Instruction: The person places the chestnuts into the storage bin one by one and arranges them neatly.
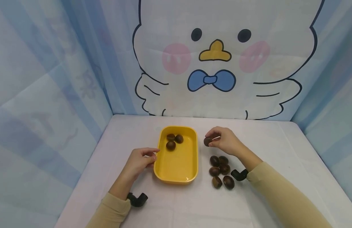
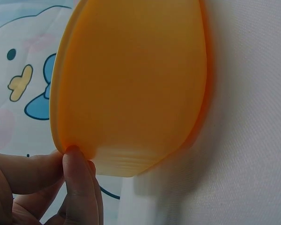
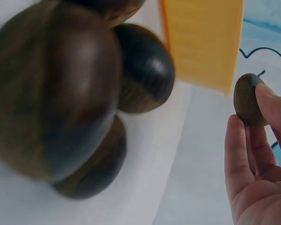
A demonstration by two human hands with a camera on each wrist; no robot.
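Observation:
A yellow plastic tray (image 1: 176,169) with a raised rim stands on the table, three brown chestnuts (image 1: 170,145) lying toward its far end. My left hand (image 1: 138,161) pinches the tray's left rim between thumb and fingers, as the left wrist view shows close up. Just right of the tray, my right hand (image 1: 227,142) holds one chestnut (image 3: 247,99) between thumb and fingertips, above the table. Nearer to me, below that hand, several more chestnuts (image 1: 214,171) form a loose group on the table.
A white cloth covers the table (image 1: 130,133). Behind it hangs a curtain (image 1: 176,98) with a cartoon bird, and pale blue drapes (image 1: 45,126) close off the sides. Each wrist wears a small black camera (image 1: 138,200) near the sleeve.

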